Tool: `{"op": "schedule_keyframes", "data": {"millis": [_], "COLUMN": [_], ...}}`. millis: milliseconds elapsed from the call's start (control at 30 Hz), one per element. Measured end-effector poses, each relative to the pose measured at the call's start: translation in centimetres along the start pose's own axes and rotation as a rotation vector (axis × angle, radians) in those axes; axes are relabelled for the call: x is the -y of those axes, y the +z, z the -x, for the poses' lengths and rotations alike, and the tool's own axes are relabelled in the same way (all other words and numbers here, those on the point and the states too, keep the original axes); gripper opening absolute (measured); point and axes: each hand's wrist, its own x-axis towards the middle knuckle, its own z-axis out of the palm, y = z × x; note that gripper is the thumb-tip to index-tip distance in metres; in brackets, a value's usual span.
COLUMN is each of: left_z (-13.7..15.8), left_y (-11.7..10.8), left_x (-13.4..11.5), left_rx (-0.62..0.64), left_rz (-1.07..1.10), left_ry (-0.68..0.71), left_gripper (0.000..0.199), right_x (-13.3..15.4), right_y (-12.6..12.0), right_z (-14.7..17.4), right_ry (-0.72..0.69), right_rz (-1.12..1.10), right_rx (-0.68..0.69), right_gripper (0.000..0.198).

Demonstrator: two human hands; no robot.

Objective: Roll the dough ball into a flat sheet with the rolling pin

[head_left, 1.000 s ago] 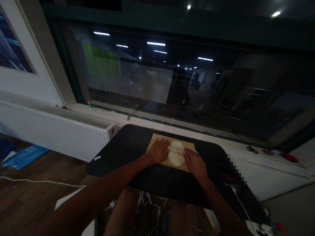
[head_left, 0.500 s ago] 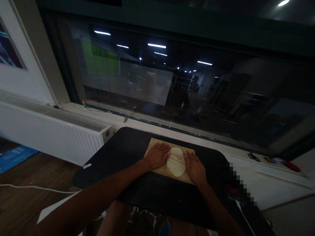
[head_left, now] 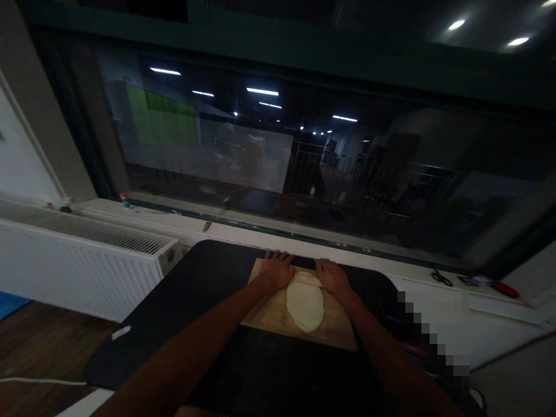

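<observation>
A flat oval of pale dough (head_left: 305, 307) lies on a wooden board (head_left: 264, 310). Across the dough's far end is a light-coloured rolling pin (head_left: 310, 280), its ends hidden under my hands. My left hand (head_left: 278, 271) rests palm down over the left end, fingers stretched out and spread past the board's far edge. On the opposite end lies my right hand (head_left: 333, 278), also palm down, with fingers extended forward. Both hands press on the pin rather than wrap round it.
The board lies on a black table (head_left: 208, 289) below a wide dark window (head_left: 269, 162). A radiator (head_left: 108, 260) stands at the left. Scissors (head_left: 442, 278) and a red-handled item (head_left: 504, 288) are on the right of the sill. A small white strip (head_left: 120, 332) sits near the table's left edge.
Both hands have pushed the rolling pin away from me, from the dough's middle to its far end. More of the near dough shows, and the camera view has shifted.
</observation>
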Motion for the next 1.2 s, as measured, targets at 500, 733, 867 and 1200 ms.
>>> {"op": "schedule_keyframes", "data": {"millis": [500,733,867,1200], "left_z": [9.7,9.1,6.0,0.6], "left_y": [-3.2,-3.5,-2.4,-0.6], "left_x": [-0.2,-0.8,-0.5,1.2], "left_rx": [-0.028,-0.082,-0.058,0.111], "left_rz": [0.115,0.086,0.070,0.026], "left_ry": [0.237,0.235,0.172,-0.033], "left_gripper": [0.046,0.045,0.049,0.054], "right_x": [5.2,3.5,2.4,1.8], "right_y": [2.3,1.8,0.6,-0.2], "right_z": [15.9,11.8,5.9,-4.0], "right_ry": [0.009,0.007,0.043,-0.055], "right_rz": [0.039,0.022,-0.006,-0.060], "right_rx": [-0.227,-0.156,-0.053,0.046], "right_gripper": [0.059,0.059,0.060,0.048]}}
